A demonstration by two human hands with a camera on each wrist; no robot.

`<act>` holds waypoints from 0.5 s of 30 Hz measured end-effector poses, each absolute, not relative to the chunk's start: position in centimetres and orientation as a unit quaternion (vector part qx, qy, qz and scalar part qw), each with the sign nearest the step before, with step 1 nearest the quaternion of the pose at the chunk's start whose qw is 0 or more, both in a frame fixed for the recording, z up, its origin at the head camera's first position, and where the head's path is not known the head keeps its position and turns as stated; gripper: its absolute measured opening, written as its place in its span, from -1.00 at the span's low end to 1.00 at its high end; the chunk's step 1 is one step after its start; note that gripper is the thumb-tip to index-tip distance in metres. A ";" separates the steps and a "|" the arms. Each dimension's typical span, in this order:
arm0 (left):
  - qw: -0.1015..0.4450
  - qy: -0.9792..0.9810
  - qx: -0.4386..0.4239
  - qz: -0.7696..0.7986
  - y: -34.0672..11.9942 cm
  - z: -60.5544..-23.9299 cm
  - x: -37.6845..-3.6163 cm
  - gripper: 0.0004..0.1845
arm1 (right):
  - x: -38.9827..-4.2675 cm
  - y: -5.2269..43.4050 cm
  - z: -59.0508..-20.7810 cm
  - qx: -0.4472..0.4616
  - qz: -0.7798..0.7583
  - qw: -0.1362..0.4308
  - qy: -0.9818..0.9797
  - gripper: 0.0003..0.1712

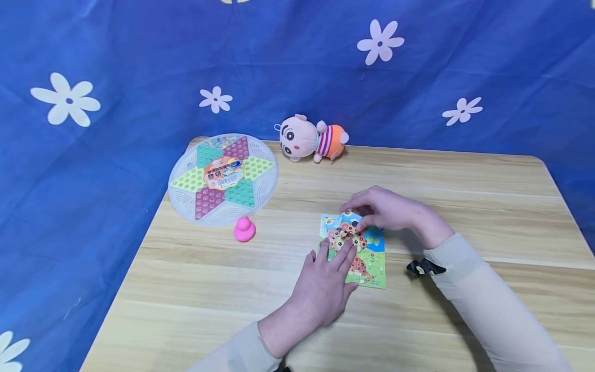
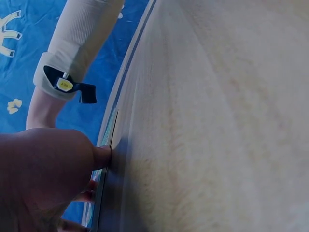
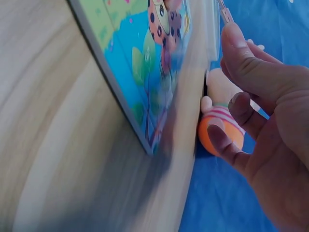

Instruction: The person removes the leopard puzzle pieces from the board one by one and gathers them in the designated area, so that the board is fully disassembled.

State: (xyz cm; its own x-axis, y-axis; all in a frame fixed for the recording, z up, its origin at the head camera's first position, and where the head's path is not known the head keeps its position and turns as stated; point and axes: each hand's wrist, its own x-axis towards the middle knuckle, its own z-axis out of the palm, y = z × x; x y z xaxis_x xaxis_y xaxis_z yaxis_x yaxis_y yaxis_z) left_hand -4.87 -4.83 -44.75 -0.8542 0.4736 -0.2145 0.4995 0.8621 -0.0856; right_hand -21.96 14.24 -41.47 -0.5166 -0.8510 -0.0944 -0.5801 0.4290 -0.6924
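A small jigsaw puzzle [image 1: 377,268] with a cartoon leopard lies flat on the wooden table, its thin board edge also showing in the right wrist view. My left hand [image 1: 323,289] rests on the puzzle's lower left part, its fingers spread nearly straight across the picture. Over the upper right part is my right hand [image 1: 390,209]. Between its thumb and fingertip it pinches a small puzzle piece [image 3: 225,13], seen nearly edge-on in the right wrist view. In the left wrist view, the left hand [image 2: 48,169] hides most of the puzzle.
A round plastic Chinese checkers board [image 1: 188,199] lies at the table's back left. In front of it sits a pink rubber duck [image 1: 244,229]. A plush toy [image 1: 299,137] in a striped top lies along the back edge, before a blue flowered cloth [image 1: 288,46].
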 end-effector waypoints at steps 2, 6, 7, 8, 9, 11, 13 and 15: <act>0.093 0.960 0.253 -0.070 -4.8 -44.7 -4.9 -0.20 | -21.9 14.8 -41.3 -0.439 -0.308 0.216 0.816 -0.50; 0.091 0.961 0.252 -0.069 -4.8 -44.7 -4.8 -0.20 | -21.8 16.2 -41.0 -0.433 -0.313 0.206 0.820 -0.50; 0.091 0.961 0.252 -0.068 -4.8 -44.7 -4.8 -0.20 | -21.7 16.6 -40.9 -0.429 -0.313 0.206 0.822 -0.49; 0.090 0.961 0.252 -0.068 -4.7 -44.7 -4.8 -0.20 | -21.7 17.0 -40.8 -0.427 -0.313 0.205 0.823 -0.49; 0.090 0.961 0.252 -0.069 -4.7 -44.6 -4.8 -0.20 | -21.6 17.5 -40.8 -0.423 -0.312 0.206 0.826 -0.48; 0.090 0.961 0.252 -0.069 -4.7 -44.6 -4.7 -0.20 | -21.5 18.4 -40.6 -0.415 -0.313 0.206 0.829 -0.48; 0.090 0.961 0.251 -0.070 -4.7 -44.6 -4.7 -0.20 | -21.4 19.5 -40.6 -0.407 -0.316 0.206 0.832 -0.46; 0.089 0.962 0.250 -0.068 -4.7 -44.6 -4.7 -0.20 | -21.2 20.7 -40.7 -0.397 -0.320 0.205 0.835 -0.45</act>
